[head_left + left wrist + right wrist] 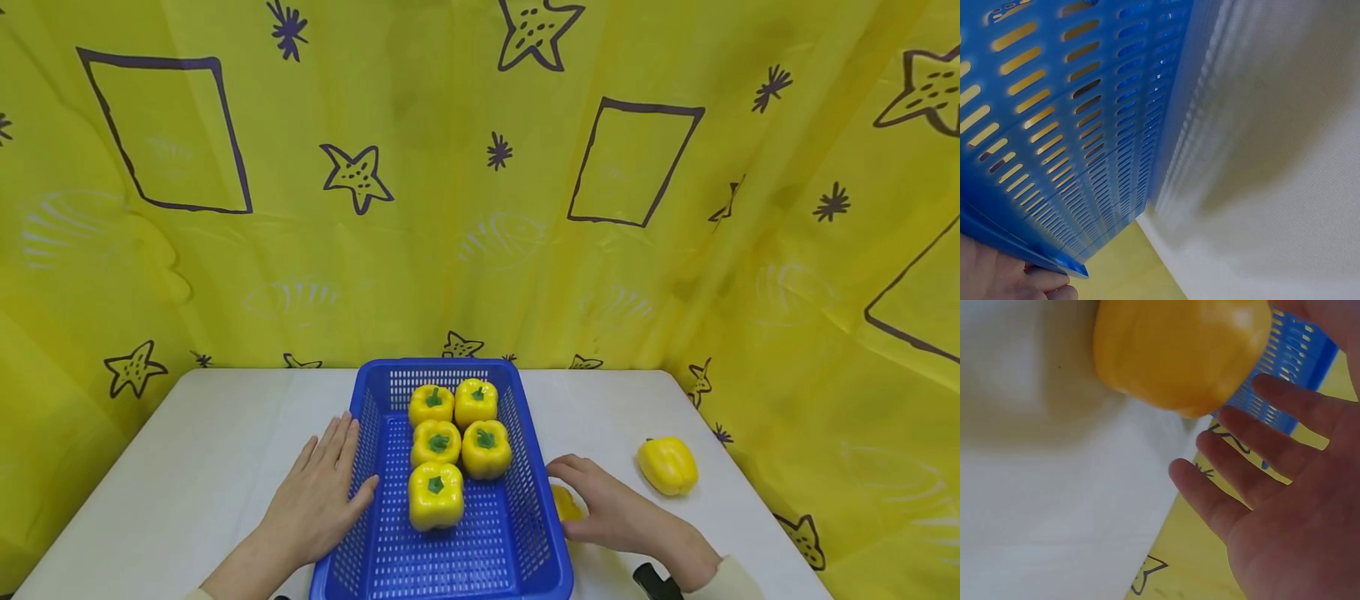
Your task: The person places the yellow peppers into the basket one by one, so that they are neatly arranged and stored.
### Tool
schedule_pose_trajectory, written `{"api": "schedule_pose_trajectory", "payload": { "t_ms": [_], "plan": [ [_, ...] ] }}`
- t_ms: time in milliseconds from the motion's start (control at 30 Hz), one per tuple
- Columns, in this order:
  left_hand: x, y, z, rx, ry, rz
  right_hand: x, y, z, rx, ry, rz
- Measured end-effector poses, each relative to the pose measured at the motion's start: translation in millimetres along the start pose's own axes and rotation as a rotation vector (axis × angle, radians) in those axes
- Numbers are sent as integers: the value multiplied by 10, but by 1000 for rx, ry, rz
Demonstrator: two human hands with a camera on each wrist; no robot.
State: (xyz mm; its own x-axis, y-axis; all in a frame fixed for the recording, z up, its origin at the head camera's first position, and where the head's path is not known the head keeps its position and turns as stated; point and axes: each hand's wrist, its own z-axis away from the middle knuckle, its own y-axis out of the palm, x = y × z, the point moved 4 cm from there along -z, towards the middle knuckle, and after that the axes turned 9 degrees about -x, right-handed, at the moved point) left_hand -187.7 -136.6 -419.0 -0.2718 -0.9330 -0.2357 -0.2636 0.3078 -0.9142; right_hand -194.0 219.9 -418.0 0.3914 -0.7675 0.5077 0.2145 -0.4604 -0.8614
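A blue plastic basket [450, 575] holds several yellow bell peppers [437, 498] with green stems. On its left rim rests my left hand [318, 492], fingers straight; the left wrist view shows those fingers [1047, 281] along the rim, beside the slotted basket wall [1085, 125]. My right hand [611, 508] reaches beside the basket's right side, around a yellow bell pepper [566, 504] that it partly hides in the head view. In the right wrist view, that bell pepper [1179, 356] is close to the spread, loosely bent fingers [1210, 497], which are not wrapped round it.
Another yellow bell pepper [667, 465] lies on its side on the white table [615, 408], to the right of my right hand. A black object [656, 581] shows by the right wrist. A patterned yellow curtain [420, 275] hangs behind and around the table.
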Motion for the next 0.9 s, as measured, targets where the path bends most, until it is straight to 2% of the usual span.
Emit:
{"api": "schedule_pose_trajectory", "payload": {
  "t_ms": [100, 533, 900],
  "plan": [
    [4, 0, 3, -1, 1, 1, -2, 61, 11, 3, -35, -8],
    [0, 1, -2, 0, 4, 1, -40, 227, 4, 45, -70, -57],
    [-4, -1, -3, 5, 2, -1, -98, 171, 10, 0, -24, 41]
  ]
}}
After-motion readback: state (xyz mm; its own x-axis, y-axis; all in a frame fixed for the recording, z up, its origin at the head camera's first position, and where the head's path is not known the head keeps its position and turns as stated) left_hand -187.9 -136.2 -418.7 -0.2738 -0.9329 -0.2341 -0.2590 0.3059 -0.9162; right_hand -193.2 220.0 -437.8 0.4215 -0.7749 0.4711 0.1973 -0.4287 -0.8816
